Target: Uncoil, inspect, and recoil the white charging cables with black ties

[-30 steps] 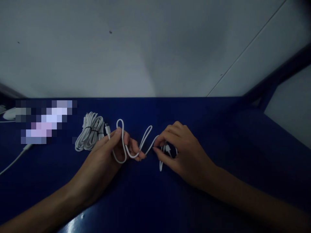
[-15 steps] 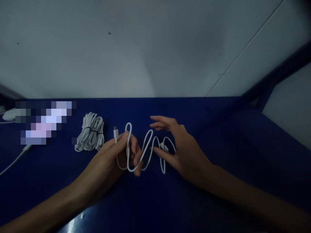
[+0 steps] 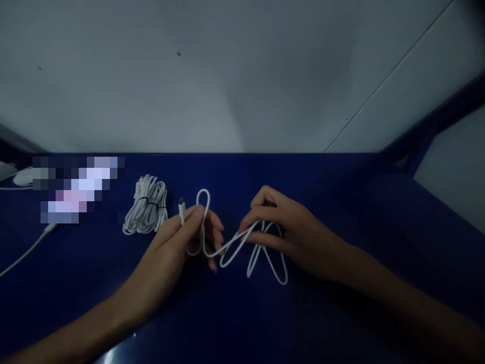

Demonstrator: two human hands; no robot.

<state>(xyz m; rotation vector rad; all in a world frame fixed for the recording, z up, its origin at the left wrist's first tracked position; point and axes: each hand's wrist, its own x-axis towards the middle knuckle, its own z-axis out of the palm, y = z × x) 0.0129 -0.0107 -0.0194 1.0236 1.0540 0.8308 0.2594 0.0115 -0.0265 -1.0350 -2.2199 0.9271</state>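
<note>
A white charging cable runs in loose loops between my two hands over the blue table. My left hand pinches it between thumb and fingers near one end, with one loop standing up above the thumb. The small plug of that end sticks up beside the thumb. My right hand is closed on the cable's middle loops with thumb and fingertips, and further loops hang below it. The cable's other end is hidden by the right hand.
Left of my left hand lies a bundle of white cables bound with black ties. A pixelated bright object with a white lead lies further left, near a white rounded item. A pale wall rises behind the blue table.
My right hand was open around the loops and is now closed on them. The loops between the hands have been drawn to the right. My left hand keeps its pinch.
</note>
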